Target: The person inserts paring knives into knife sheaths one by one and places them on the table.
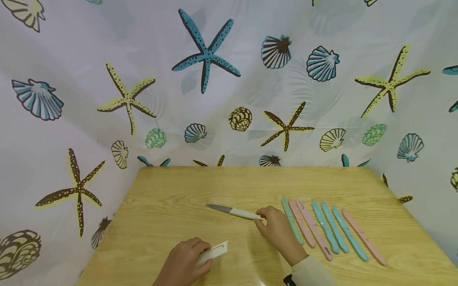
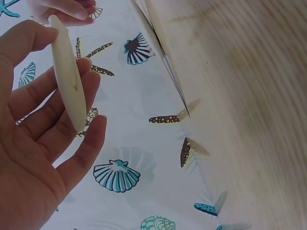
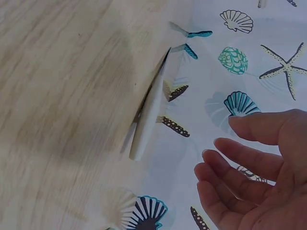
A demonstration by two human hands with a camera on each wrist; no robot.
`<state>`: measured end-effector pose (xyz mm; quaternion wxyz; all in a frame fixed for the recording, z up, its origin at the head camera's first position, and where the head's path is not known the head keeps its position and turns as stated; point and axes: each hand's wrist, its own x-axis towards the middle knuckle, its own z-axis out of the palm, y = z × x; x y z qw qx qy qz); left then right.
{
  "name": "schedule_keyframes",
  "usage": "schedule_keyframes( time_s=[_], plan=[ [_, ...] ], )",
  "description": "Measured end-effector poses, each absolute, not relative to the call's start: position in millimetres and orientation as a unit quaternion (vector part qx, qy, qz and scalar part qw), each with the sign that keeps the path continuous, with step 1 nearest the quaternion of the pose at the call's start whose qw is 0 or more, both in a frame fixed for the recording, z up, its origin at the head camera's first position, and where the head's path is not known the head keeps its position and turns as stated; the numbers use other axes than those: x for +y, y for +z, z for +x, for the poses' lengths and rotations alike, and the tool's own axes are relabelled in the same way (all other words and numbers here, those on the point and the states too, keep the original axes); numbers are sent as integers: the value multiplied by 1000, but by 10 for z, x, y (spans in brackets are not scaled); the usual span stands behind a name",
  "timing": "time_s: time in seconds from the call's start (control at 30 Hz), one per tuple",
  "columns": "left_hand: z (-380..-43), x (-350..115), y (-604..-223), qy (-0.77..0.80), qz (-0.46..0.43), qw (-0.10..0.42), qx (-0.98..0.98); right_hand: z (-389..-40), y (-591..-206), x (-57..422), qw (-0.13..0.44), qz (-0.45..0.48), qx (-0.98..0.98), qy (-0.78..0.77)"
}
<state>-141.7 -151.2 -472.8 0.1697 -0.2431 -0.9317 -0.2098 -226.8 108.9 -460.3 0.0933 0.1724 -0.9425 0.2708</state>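
A paring knife (image 1: pixel 237 212) with a grey blade and a white handle lies on the table, its tip toward the left. In the right wrist view the knife (image 3: pixel 147 120) rests on the wood, apart from the fingers. My right hand (image 1: pixel 277 230) is just beyond the handle's end, fingers loosely bent with nothing between them. My left hand (image 1: pixel 186 260) pinches a white knife sheath (image 1: pixel 214 253) above the table's near part. In the left wrist view, the thumb and fingers grip the sheath (image 2: pixel 68 76), which has a small curved mark on its side.
To the right lie several sheathed knives in a row: a green one (image 1: pixel 291 219), pink ones (image 1: pixel 313 228), blue ones (image 1: pixel 350 232) and a pink one (image 1: pixel 364 237) at the end. A curtain (image 1: pixel 229 79) printed with shells and starfish surrounds the wooden table (image 1: pixel 171 190).
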Motion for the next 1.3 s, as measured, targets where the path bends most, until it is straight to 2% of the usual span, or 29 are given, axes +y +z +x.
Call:
schedule_keyframes(
  time_s=[0.17,0.43,0.7,1.03,1.3],
  plan=[
    [-1405,-1507,-4731,-211,-249,187,-927,-2417,-4706,938,74,182,-944,264],
    [-1396,-1501,-4716,-220,-252,176,-926,-2591,-4908,757,69,179,-947,257],
    [-1402,-1507,-4729,-223,-248,182,-925,-2702,-5033,666,92,186,-956,206],
    [-1402,-1496,-4767,-220,-256,180,-924,-2813,-5091,603,50,171,-966,187],
    [-1403,-1498,-4773,-221,-259,178,-923,-2856,-5106,569,43,174,-968,175]
  ],
)
